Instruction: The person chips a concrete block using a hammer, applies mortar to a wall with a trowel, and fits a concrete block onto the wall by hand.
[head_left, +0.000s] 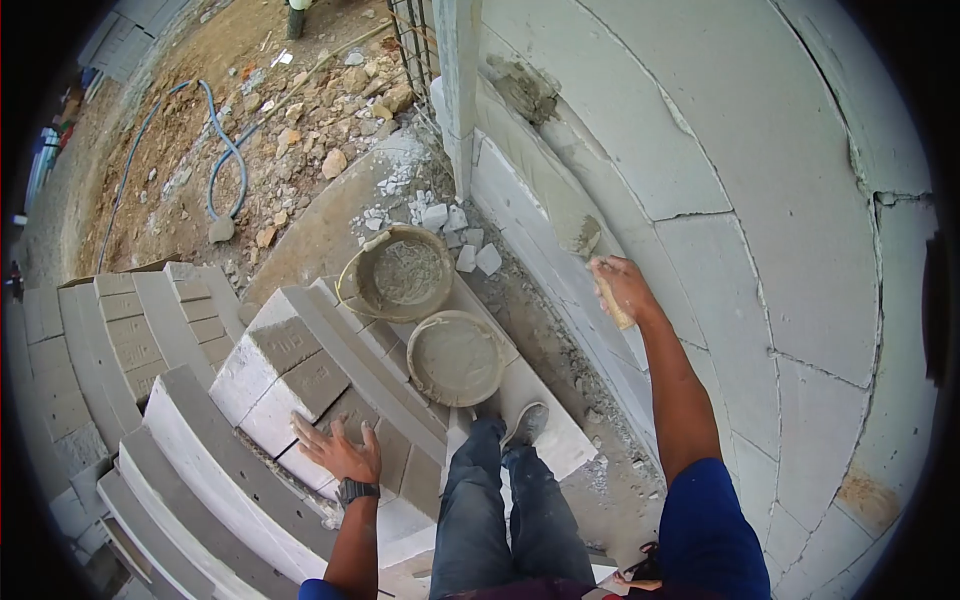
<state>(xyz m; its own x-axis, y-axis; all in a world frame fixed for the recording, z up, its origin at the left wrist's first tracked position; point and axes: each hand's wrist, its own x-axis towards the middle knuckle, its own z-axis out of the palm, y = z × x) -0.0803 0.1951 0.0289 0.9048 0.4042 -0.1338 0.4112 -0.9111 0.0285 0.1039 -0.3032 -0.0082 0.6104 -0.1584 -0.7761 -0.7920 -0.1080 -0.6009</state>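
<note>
My right hand (pixel 622 288) grips the pale wooden handle of a trowel (pixel 579 236). The trowel's blade, smeared with grey mortar, lies at the wall's ledge (pixel 545 185); whether it presses on the surface I cannot tell. Fingers spread, my left hand (pixel 338 450) is over a stack of light grey blocks (pixel 275 370), seemingly resting on it. Between my feet and the rubble stand two round buckets. The nearer bucket (pixel 412 385) holds smooth, wet grey mix. In the farther bucket (pixel 443 262), which has a wire handle, the mix looks rougher.
A block wall (pixel 700 270) rises along my right. More stacked blocks (pixel 140 330) fill the left side. Broken white chunks (pixel 465 240) lie beyond the buckets. A blue hose (pixel 240 165) loops over stony dirt, and an upright post (pixel 457 100) stands at the wall's far end.
</note>
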